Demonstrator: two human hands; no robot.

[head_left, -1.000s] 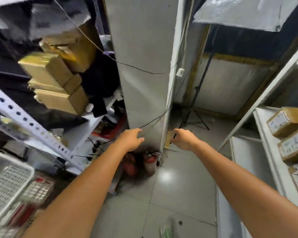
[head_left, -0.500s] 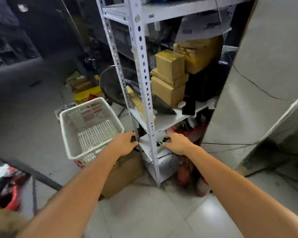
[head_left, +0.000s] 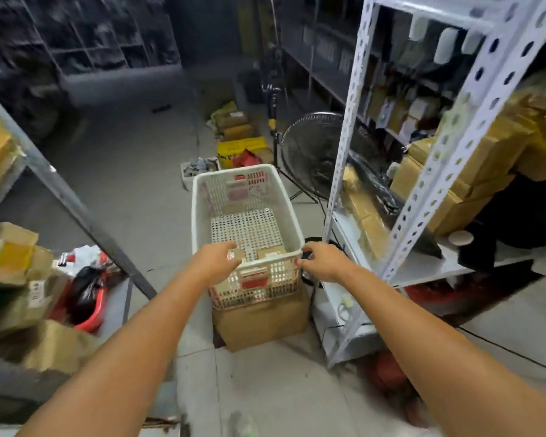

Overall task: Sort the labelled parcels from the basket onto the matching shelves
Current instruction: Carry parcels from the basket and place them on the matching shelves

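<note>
The parcel (head_left: 270,252) lies at the near end of the basket (head_left: 234,172), which runs lengthwise away, between the loosely curled, empty left hand (head_left: 216,261) and the right hand (head_left: 323,261), whose grip cannot be told.

basket (head_left: 199,216): white, perforated grid
box under basket (head_left: 262,323): brown
shelf upright (head_left: 451,149): white, punched holes
shelf parcels (head_left: 473,171): tan-yellow
crate (head_left: 240,148): yellow

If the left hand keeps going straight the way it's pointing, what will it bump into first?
Most likely the white basket: the left hand has its fingertips at the near rim. If they pass over it, the small brown parcel inside the near end comes next, though depth is unclear.
</note>
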